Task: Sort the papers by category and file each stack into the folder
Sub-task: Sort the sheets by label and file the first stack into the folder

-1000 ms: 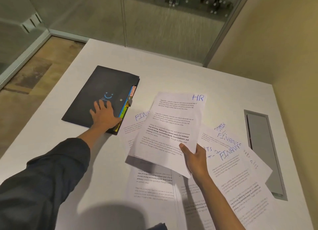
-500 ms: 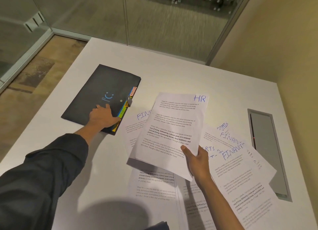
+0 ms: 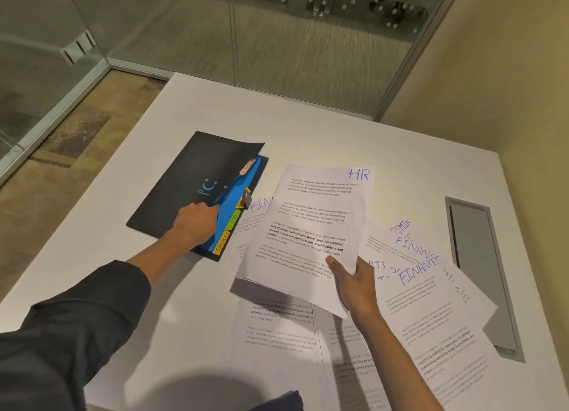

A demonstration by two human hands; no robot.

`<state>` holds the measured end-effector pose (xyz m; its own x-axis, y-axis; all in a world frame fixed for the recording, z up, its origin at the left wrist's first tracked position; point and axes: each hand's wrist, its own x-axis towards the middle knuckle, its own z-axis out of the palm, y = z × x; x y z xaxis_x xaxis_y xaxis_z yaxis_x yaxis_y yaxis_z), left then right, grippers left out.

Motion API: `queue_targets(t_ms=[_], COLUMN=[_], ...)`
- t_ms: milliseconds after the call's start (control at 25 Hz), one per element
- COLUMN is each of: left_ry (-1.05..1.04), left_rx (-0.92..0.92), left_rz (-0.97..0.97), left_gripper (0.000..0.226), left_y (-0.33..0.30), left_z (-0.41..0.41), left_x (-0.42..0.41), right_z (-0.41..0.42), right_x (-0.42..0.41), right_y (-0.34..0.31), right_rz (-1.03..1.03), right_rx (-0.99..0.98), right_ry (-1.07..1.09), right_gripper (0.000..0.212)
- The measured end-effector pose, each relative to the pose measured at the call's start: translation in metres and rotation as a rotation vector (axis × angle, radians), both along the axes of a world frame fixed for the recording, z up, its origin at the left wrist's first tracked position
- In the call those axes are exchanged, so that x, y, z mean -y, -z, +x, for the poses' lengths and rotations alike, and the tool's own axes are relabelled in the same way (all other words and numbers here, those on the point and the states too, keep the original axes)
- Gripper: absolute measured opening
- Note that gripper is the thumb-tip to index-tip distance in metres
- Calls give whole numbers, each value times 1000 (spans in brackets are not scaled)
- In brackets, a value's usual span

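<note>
- Your left hand (image 3: 197,222) rests on the black folder (image 3: 187,182), fingers curled at the edge of the front cover, which lifts away from the blue divider (image 3: 237,195) beneath it. Whether the fingers actually pinch the cover cannot be told.
- The folder lies on the white table (image 3: 308,133), left of centre. Colored index tabs show along its open right edge; the yellow one (image 3: 221,243) reads "SPORTS".
- Your right hand (image 3: 357,284) grips the stack of sheets marked "HR" (image 3: 311,226) by its lower right corner, thumb on top. The stack is held raised above the table, just right of the folder.
- Loose papers lie spread on the table under and around the held stack. To the right, overlapping sheets are marked "FINANCE" (image 3: 418,272) and "ADMIN" (image 3: 400,226). More printed sheets (image 3: 277,327) lie nearer you.
- A grey recessed panel (image 3: 480,272) sits in the table near its right edge.
</note>
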<state>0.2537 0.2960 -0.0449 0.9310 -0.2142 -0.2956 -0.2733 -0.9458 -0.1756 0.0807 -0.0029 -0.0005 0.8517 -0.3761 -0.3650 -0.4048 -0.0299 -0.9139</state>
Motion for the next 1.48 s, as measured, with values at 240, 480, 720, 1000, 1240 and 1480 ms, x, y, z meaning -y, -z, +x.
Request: queue_targets(t_ms=[240, 480, 720, 1000, 1240, 1480], left_ry=[-52, -48, -37, 33, 84, 130], left_rx=[-28, -13, 28, -47, -123, -87], left_rz=[16, 3, 60, 204, 65, 213], left_gripper=[42, 42, 28, 44, 83, 35], left_y=[5, 2, -3, 12, -9, -34], left_z=[-21, -21, -29, -36, -39, -51], left_x=[8, 8, 13, 20, 15, 11], right_z=[-5, -8, -8, -8, -8, -5], right_x=[-1, 4, 1, -3, -2, -8], right_y=[0, -1, -3, -3, -6, -5], right_rz=[2, 9, 17, 27, 35, 39], right_rx=[-19, 1, -6, -2, -8, -13], right_ry=[-6, 16, 12, 21, 7, -28], right_gripper=[28, 28, 23, 24, 22, 22])
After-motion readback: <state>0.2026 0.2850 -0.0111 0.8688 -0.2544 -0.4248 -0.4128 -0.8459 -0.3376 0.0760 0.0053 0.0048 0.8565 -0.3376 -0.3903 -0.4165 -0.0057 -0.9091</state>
